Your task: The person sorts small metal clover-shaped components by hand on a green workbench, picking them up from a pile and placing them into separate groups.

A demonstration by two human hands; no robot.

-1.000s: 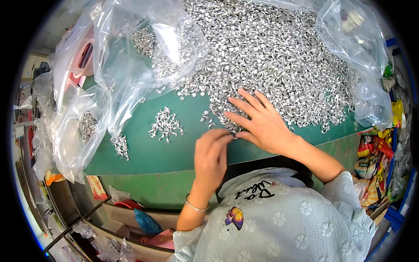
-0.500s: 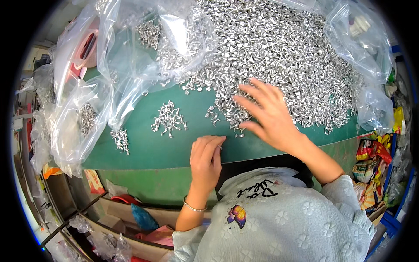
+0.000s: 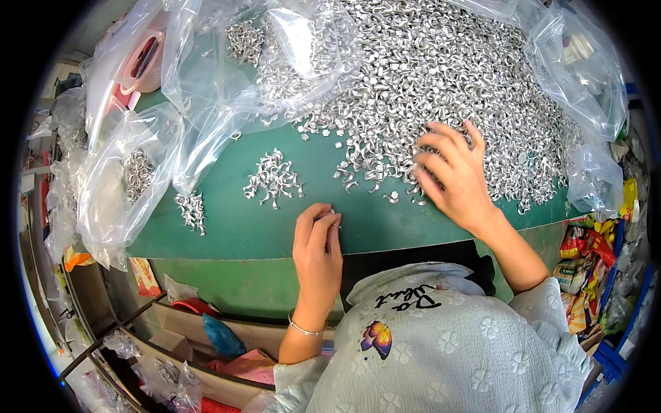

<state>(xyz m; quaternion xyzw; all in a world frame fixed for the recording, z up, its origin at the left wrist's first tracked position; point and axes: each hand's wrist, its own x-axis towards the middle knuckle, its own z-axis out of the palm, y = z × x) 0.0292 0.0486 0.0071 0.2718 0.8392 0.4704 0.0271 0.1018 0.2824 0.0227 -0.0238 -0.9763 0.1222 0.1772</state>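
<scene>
A: Left hand (image 3: 318, 249)?
B: Pinching one small metal piece (image 3: 333, 219) over the green table (image 3: 275, 227), just below the small pile (image 3: 273, 180).
A: Right hand (image 3: 454, 175)?
B: Fingers spread, grasping nothing, resting on the big heap (image 3: 441, 69)'s edge.
A: Surroundings?
B: Clear plastic bags (image 3: 206, 89).

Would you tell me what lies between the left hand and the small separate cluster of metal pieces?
In the head view, only bare green table separates the left hand from the small cluster.
</scene>
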